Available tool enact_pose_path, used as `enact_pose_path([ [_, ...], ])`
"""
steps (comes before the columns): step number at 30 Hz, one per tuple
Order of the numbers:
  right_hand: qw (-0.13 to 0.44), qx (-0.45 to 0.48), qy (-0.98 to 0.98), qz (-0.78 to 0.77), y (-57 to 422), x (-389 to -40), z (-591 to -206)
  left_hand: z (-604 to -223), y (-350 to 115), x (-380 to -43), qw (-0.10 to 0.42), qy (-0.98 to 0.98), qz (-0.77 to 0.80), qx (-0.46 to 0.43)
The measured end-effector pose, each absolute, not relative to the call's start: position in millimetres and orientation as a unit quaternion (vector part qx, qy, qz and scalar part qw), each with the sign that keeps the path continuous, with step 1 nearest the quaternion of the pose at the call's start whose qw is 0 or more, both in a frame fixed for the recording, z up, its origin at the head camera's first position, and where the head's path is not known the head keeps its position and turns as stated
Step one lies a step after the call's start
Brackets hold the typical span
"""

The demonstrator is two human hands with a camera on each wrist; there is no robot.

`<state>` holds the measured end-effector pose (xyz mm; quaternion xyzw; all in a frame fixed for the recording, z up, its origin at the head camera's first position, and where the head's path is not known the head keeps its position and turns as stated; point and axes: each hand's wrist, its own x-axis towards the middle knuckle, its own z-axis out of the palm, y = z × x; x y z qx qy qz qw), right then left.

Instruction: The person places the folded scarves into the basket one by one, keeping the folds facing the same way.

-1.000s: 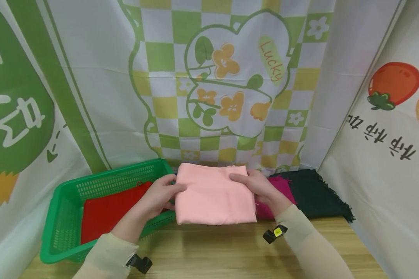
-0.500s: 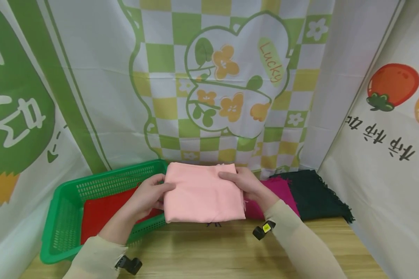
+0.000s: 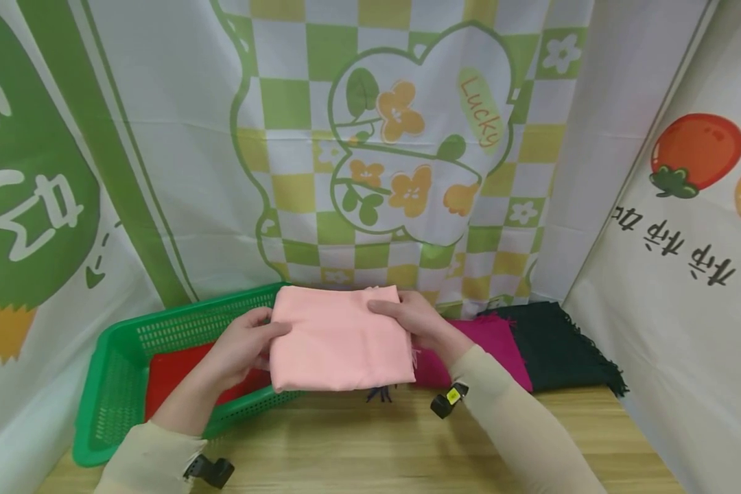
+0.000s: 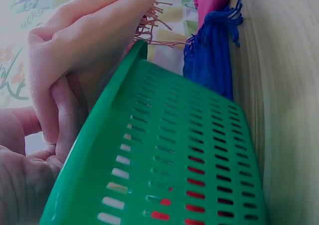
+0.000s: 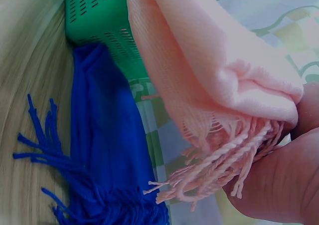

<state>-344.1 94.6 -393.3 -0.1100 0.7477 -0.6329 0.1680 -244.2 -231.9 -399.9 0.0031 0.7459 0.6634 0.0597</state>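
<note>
A: What is the person holding beside the green slotted plastic basket (image 3: 114, 412)?

B: A folded pale-pink woven cloth (image 3: 339, 339) with a twisted fringe, raised at the basket's right-hand end and partly overlapping it in the head view.

A: And the grip?

B: Both hands pinch it, thumbs on the near face: the left hand (image 3: 241, 350) at the edge closest to the basket, the right hand (image 3: 424, 319) at the edge farther away. Whether cloth and basket touch, I cannot tell.

A: Other fabrics?

B: A flat red cloth (image 3: 175, 370) lies inside the basket. On the wood-grain tabletop (image 3: 401, 453), a folded royal-blue fringed cloth (image 5: 107, 130) lies just right of it, then a magenta fringed cloth (image 3: 497, 346) and, farthest from the basket, a dark-green fringed cloth (image 3: 562, 353).
</note>
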Motion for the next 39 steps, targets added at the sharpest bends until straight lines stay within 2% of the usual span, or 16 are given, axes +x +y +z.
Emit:
enact_pose_path([
  [17,0.186,-0.136,0.754,-0.615,62,-357,-384,-395,-259,-237,0.046,0.756,0.653,-0.005],
  [39,0.193,-0.157,0.743,-0.621,10,-357,-396,-405,-300,-221,0.032,0.778,0.627,-0.038],
])
